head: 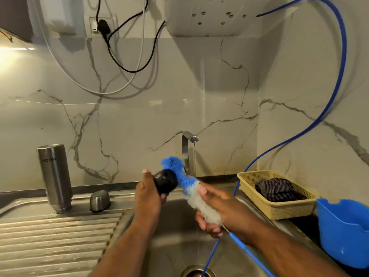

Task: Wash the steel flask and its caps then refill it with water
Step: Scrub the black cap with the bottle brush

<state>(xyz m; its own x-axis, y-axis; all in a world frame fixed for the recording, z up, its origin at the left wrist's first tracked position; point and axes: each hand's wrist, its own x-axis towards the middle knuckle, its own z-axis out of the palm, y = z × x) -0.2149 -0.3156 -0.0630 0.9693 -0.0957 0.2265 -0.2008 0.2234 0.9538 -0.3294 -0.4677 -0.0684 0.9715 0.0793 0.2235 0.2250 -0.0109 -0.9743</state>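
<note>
The steel flask [55, 177] stands upside down on the ribbed draining board at the left. Beside it lies its steel outer cap [100, 200]. Over the sink basin, my left hand [147, 194] grips the black inner cap [166, 181]. My right hand [220, 210] holds a bottle brush [196, 199] by its white bristles, and the brush's blue sponge tip [173, 163] presses against the black cap. The brush's blue handle runs down past my right wrist.
A steel tap [187, 150] lets a thin stream fall into the sink [179, 242], whose drain [196, 272] is at the bottom. A yellow basket [279, 208] with a dark cloth and a blue tub [345, 230] sit at the right. A blue hose [337, 80] hangs down.
</note>
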